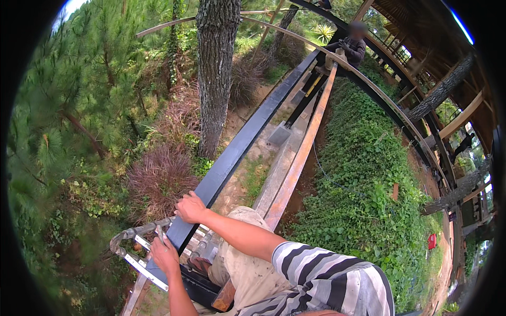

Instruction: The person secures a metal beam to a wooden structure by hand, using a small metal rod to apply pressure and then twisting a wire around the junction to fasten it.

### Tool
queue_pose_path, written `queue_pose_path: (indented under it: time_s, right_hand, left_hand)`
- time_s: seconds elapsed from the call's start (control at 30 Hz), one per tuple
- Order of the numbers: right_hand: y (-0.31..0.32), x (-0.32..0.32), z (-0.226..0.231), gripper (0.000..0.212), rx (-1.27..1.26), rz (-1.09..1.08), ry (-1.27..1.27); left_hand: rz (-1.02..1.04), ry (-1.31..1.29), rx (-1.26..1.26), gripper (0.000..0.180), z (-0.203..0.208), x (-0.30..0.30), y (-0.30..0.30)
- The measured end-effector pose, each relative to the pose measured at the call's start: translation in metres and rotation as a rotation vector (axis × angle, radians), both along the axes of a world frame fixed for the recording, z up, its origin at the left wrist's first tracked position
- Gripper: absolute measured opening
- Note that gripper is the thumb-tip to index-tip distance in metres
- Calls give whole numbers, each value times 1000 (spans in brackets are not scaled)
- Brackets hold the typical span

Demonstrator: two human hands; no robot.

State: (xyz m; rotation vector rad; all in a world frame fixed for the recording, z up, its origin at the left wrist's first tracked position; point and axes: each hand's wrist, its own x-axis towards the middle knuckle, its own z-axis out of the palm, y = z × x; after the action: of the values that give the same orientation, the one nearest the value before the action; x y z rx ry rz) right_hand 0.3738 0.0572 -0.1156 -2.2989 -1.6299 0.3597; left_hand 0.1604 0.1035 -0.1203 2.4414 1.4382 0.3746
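Note:
A long black metal beam [240,143] runs from its near end in front of me up to the far end by a co-worker. My right hand [191,207] rests on the beam near this end, fingers curled over its top and edge. Beside the beam's near left corner is my left hand [165,256], fingers drawn together around a thin greyish piece that I cannot make out. Just left of my left hand are a grey metal pipe [120,241] and a pale metal ladder-like rail [145,271].
A rusty beam [305,150] slopes alongside on the right, above a concrete ledge [279,171]. A tree trunk [215,79] stands close left of the black beam. A co-worker [353,47] sits at the far end by a curved beam [287,32]. Dense plants [358,168] cover the right slope.

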Motion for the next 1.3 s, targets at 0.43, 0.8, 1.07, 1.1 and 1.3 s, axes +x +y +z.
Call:
queue_pose_path:
  time_s: [0.43,0.8,1.07,1.1,1.3]
  right_hand:
    - [1,0,-9,28,17,-32,4]
    - [4,8,-18,13,94,-79,10]
    - [14,3,-16,10,116,-130,50]
    - [13,7,-16,10,103,-133,55]
    - [12,6,-17,4,91,-95,112]
  left_hand:
    - [-5,50,-25,37,6,-4,-6]
    - [27,80,-53,39,7,1,-8]
    - [50,80,-94,43,10,-3,0]
    - [52,81,-102,43,11,2,-2]
    - [20,93,-74,49,11,2,-2]
